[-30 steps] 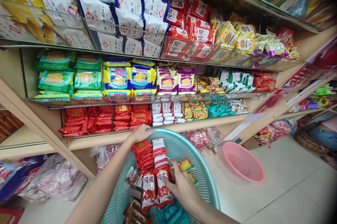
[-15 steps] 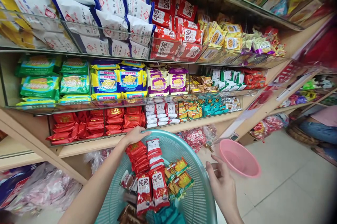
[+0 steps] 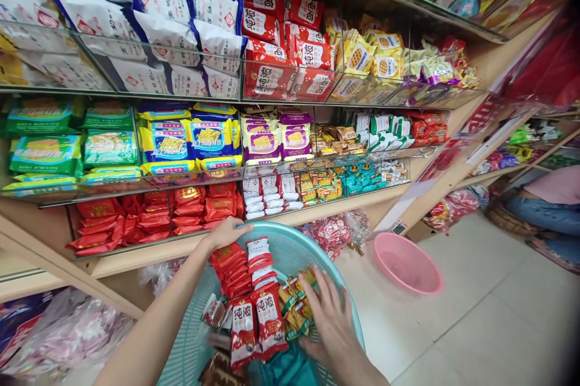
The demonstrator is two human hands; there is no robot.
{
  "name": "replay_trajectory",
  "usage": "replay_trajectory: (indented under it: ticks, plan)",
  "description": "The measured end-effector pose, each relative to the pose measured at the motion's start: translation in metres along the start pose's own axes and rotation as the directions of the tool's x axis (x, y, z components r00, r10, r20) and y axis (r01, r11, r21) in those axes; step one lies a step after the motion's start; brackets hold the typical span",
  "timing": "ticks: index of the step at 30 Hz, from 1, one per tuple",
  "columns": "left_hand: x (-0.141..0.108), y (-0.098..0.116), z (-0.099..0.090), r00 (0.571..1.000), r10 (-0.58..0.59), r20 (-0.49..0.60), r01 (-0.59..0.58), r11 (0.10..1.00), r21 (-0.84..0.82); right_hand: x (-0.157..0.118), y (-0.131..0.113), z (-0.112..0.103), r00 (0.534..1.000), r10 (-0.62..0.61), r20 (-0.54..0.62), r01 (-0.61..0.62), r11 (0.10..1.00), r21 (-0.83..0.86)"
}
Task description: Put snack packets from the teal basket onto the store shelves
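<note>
My left hand [image 3: 226,232] grips the far rim of a teal plastic basket [image 3: 312,247], close to the shelf front. Inside the basket lie stacked red packets [image 3: 231,271], white-and-red packets [image 3: 260,259], and two larger red-and-white packets [image 3: 270,319] side by side. Brown packets [image 3: 222,369] and teal packets [image 3: 292,366] sit at the near side. My right hand [image 3: 335,325] is over the basket's right side with fingers spread, beside small yellow-and-green packets [image 3: 290,298] that it partly covers. Whether its fingertips touch them I cannot tell.
Glass-fronted shelves [image 3: 176,183] of wrapped snacks stand ahead. On the tiled floor to the right is a pink basin [image 3: 408,262]. Plastic-wrapped bags [image 3: 72,331] lie at the lower left. A person in jeans [image 3: 539,217] is at the far right.
My right hand has moved left from outside the basket's right rim to over the yellow-and-green packets, its fingers spreading. My left hand stays on the rim. The view has shifted slightly.
</note>
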State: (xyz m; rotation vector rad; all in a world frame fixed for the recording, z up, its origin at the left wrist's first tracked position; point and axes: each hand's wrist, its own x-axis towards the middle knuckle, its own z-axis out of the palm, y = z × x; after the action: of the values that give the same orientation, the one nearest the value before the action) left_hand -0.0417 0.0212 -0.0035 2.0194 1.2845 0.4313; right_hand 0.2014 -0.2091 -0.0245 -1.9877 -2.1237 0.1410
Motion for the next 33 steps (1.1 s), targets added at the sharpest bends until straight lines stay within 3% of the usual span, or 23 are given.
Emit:
replay_trajectory:
  ticks: [3, 7, 14, 19, 23, 26, 30, 33]
  plan:
    - [0.000, -0.001, 0.000, 1.000, 0.007, -0.015, -0.007, 1.000, 0.002, 0.002, -0.005, 0.006, 0.989, -0.011, 0.148, 0.025, 0.995, -0.099]
    - [-0.001, 0.001, -0.001, 1.000, -0.002, -0.004, 0.002, 1.000, -0.010, 0.009, -0.003, 0.009, 0.989, 0.015, 0.149, 0.013, 0.982, -0.186]
    - [0.000, 0.002, -0.001, 1.000, -0.017, -0.004, 0.017, 1.000, -0.013, 0.014, -0.011, 0.004, 0.982, 0.053, 0.184, -0.020, 0.985, -0.173]
    - [-0.001, 0.003, 0.000, 1.000, -0.021, -0.014, 0.021, 1.000, 0.003, 0.008, -0.003, 0.004, 0.984, 0.024, 0.179, 0.002, 0.989, -0.147]
    - [-0.002, 0.004, 0.000, 0.999, -0.026, -0.022, 0.026, 1.000, 0.008, 0.001, 0.009, 0.003, 0.997, -0.001, 0.076, 0.010, 0.993, -0.121]
    - [-0.002, 0.002, 0.001, 0.999, -0.017, -0.034, 0.017, 1.000, 0.016, -0.001, 0.023, 0.005, 0.995, 0.008, -0.096, -0.020, 0.992, -0.125]
    - [-0.002, -0.001, 0.001, 0.999, -0.008, -0.042, 0.009, 1.000, 0.027, 0.001, 0.042, 0.013, 0.948, 0.047, -0.314, -0.095, 0.986, -0.139]
    - [-0.002, -0.001, 0.001, 0.999, -0.007, -0.038, 0.009, 0.999, 0.038, 0.004, 0.054, 0.022, 0.919, 0.095, -0.383, -0.148, 0.982, -0.113]
